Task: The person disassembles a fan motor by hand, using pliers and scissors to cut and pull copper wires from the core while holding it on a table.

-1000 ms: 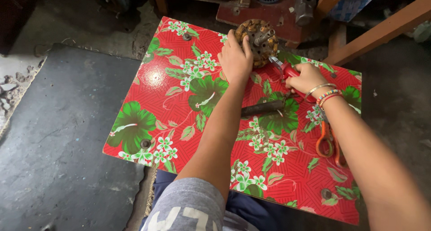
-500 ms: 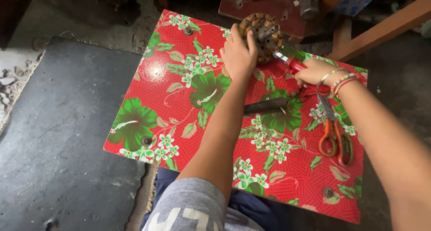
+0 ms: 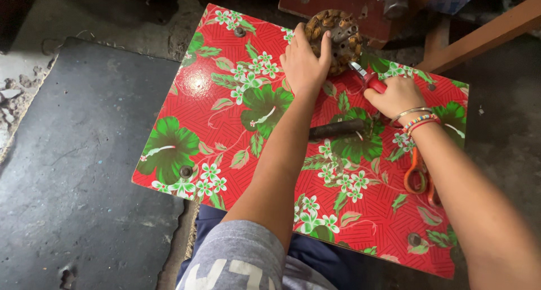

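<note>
A round brown motor stator (image 3: 337,37) with copper windings lies at the far edge of a small table (image 3: 225,126) covered in red cloth with green and white flowers. My left hand (image 3: 304,64) rests over the stator's left side and grips it. My right hand (image 3: 394,95) is closed on a red-handled tool (image 3: 369,80) whose metal tip points into the stator's right side. Bangles and a beaded band sit on my right wrist.
A dark cylindrical tool handle (image 3: 337,129) lies mid-table between my forearms. Orange-handled scissors (image 3: 418,177) lie under my right forearm. A dark mat (image 3: 79,171) covers the floor to the left. Wooden beams (image 3: 479,33) and a red board (image 3: 338,2) stand beyond the table.
The view has shifted a little. My right hand has drawn closer to the stator with the red-handled tool. My left hand has stayed on the stator.
</note>
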